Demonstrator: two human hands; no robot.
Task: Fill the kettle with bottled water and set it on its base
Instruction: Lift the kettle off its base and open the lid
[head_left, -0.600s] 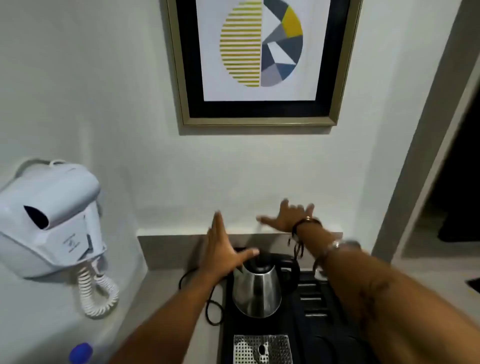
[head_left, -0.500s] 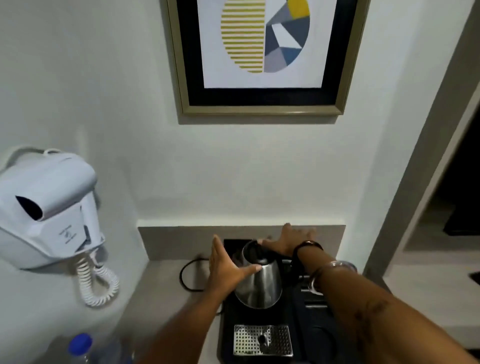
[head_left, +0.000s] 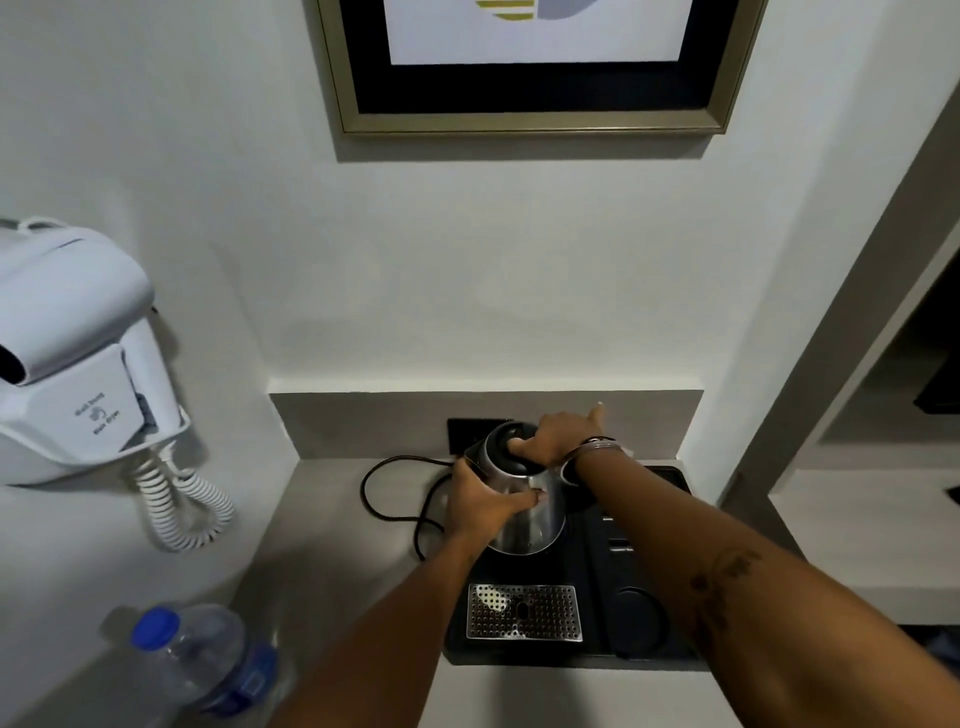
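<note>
A steel kettle (head_left: 540, 525) with a black lid stands at the back of a black tray (head_left: 597, 649), its base hidden beneath it. My left hand (head_left: 478, 506) wraps the kettle's left side, thumb across the steel body. My right hand (head_left: 558, 439) rests on the black lid, fingers pressed on top and one finger sticking up. A clear water bottle (head_left: 208, 660) with a blue cap stands at the counter's front left, apart from both hands.
A black cord (head_left: 389, 493) loops on the grey counter left of the tray. A perforated metal drip grate (head_left: 523, 612) sits at the tray's front. A white wall hair dryer (head_left: 72, 353) with coiled cord hangs left. A framed picture (head_left: 535, 67) hangs above.
Both hands have come down from in front of the wall onto the kettle: the left now grips its side, the right sits on the lid. The view has tilted downward.
</note>
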